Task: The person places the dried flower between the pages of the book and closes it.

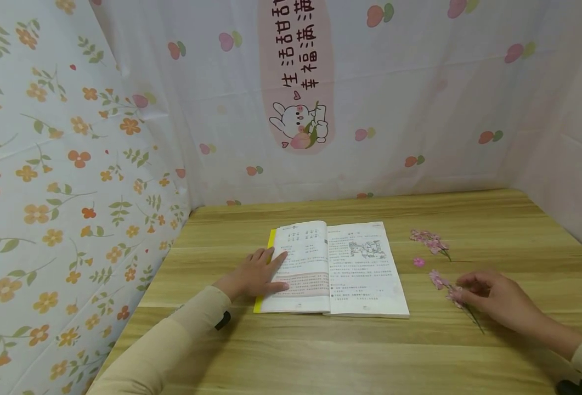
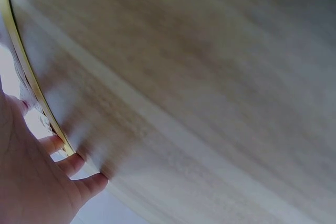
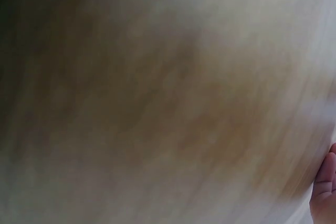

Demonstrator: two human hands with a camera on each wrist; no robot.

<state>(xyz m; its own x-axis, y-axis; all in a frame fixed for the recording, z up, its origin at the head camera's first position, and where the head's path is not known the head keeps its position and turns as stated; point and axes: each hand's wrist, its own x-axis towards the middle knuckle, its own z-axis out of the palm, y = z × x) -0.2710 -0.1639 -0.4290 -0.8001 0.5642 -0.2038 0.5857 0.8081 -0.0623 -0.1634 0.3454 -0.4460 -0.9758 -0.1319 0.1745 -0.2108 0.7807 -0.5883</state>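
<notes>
An open book (image 1: 365, 274) with printed pages and a yellow cover edge lies on the table. My left hand (image 1: 253, 272) rests on its left page with the fingers spread. In the left wrist view, the fingertips of the left hand (image 2: 44, 177) reach past the yellow edge onto the wood. To the right of the book lies a pink artificial flower sprig (image 1: 455, 296) with a thin dark stem. My right hand (image 1: 505, 302) is right beside it, fingers loosely bent, the thumb close to the blossoms. Only a bit of the right hand (image 3: 324, 190) shows in the blurred right wrist view.
A second pink flower sprig (image 1: 431, 241) lies farther back on the right, with a loose pink blossom (image 1: 419, 262) just in front of it. The wooden table (image 1: 320, 356) meets a printed cloth (image 1: 419, 109) behind and a floral cloth (image 1: 49, 192) on the left.
</notes>
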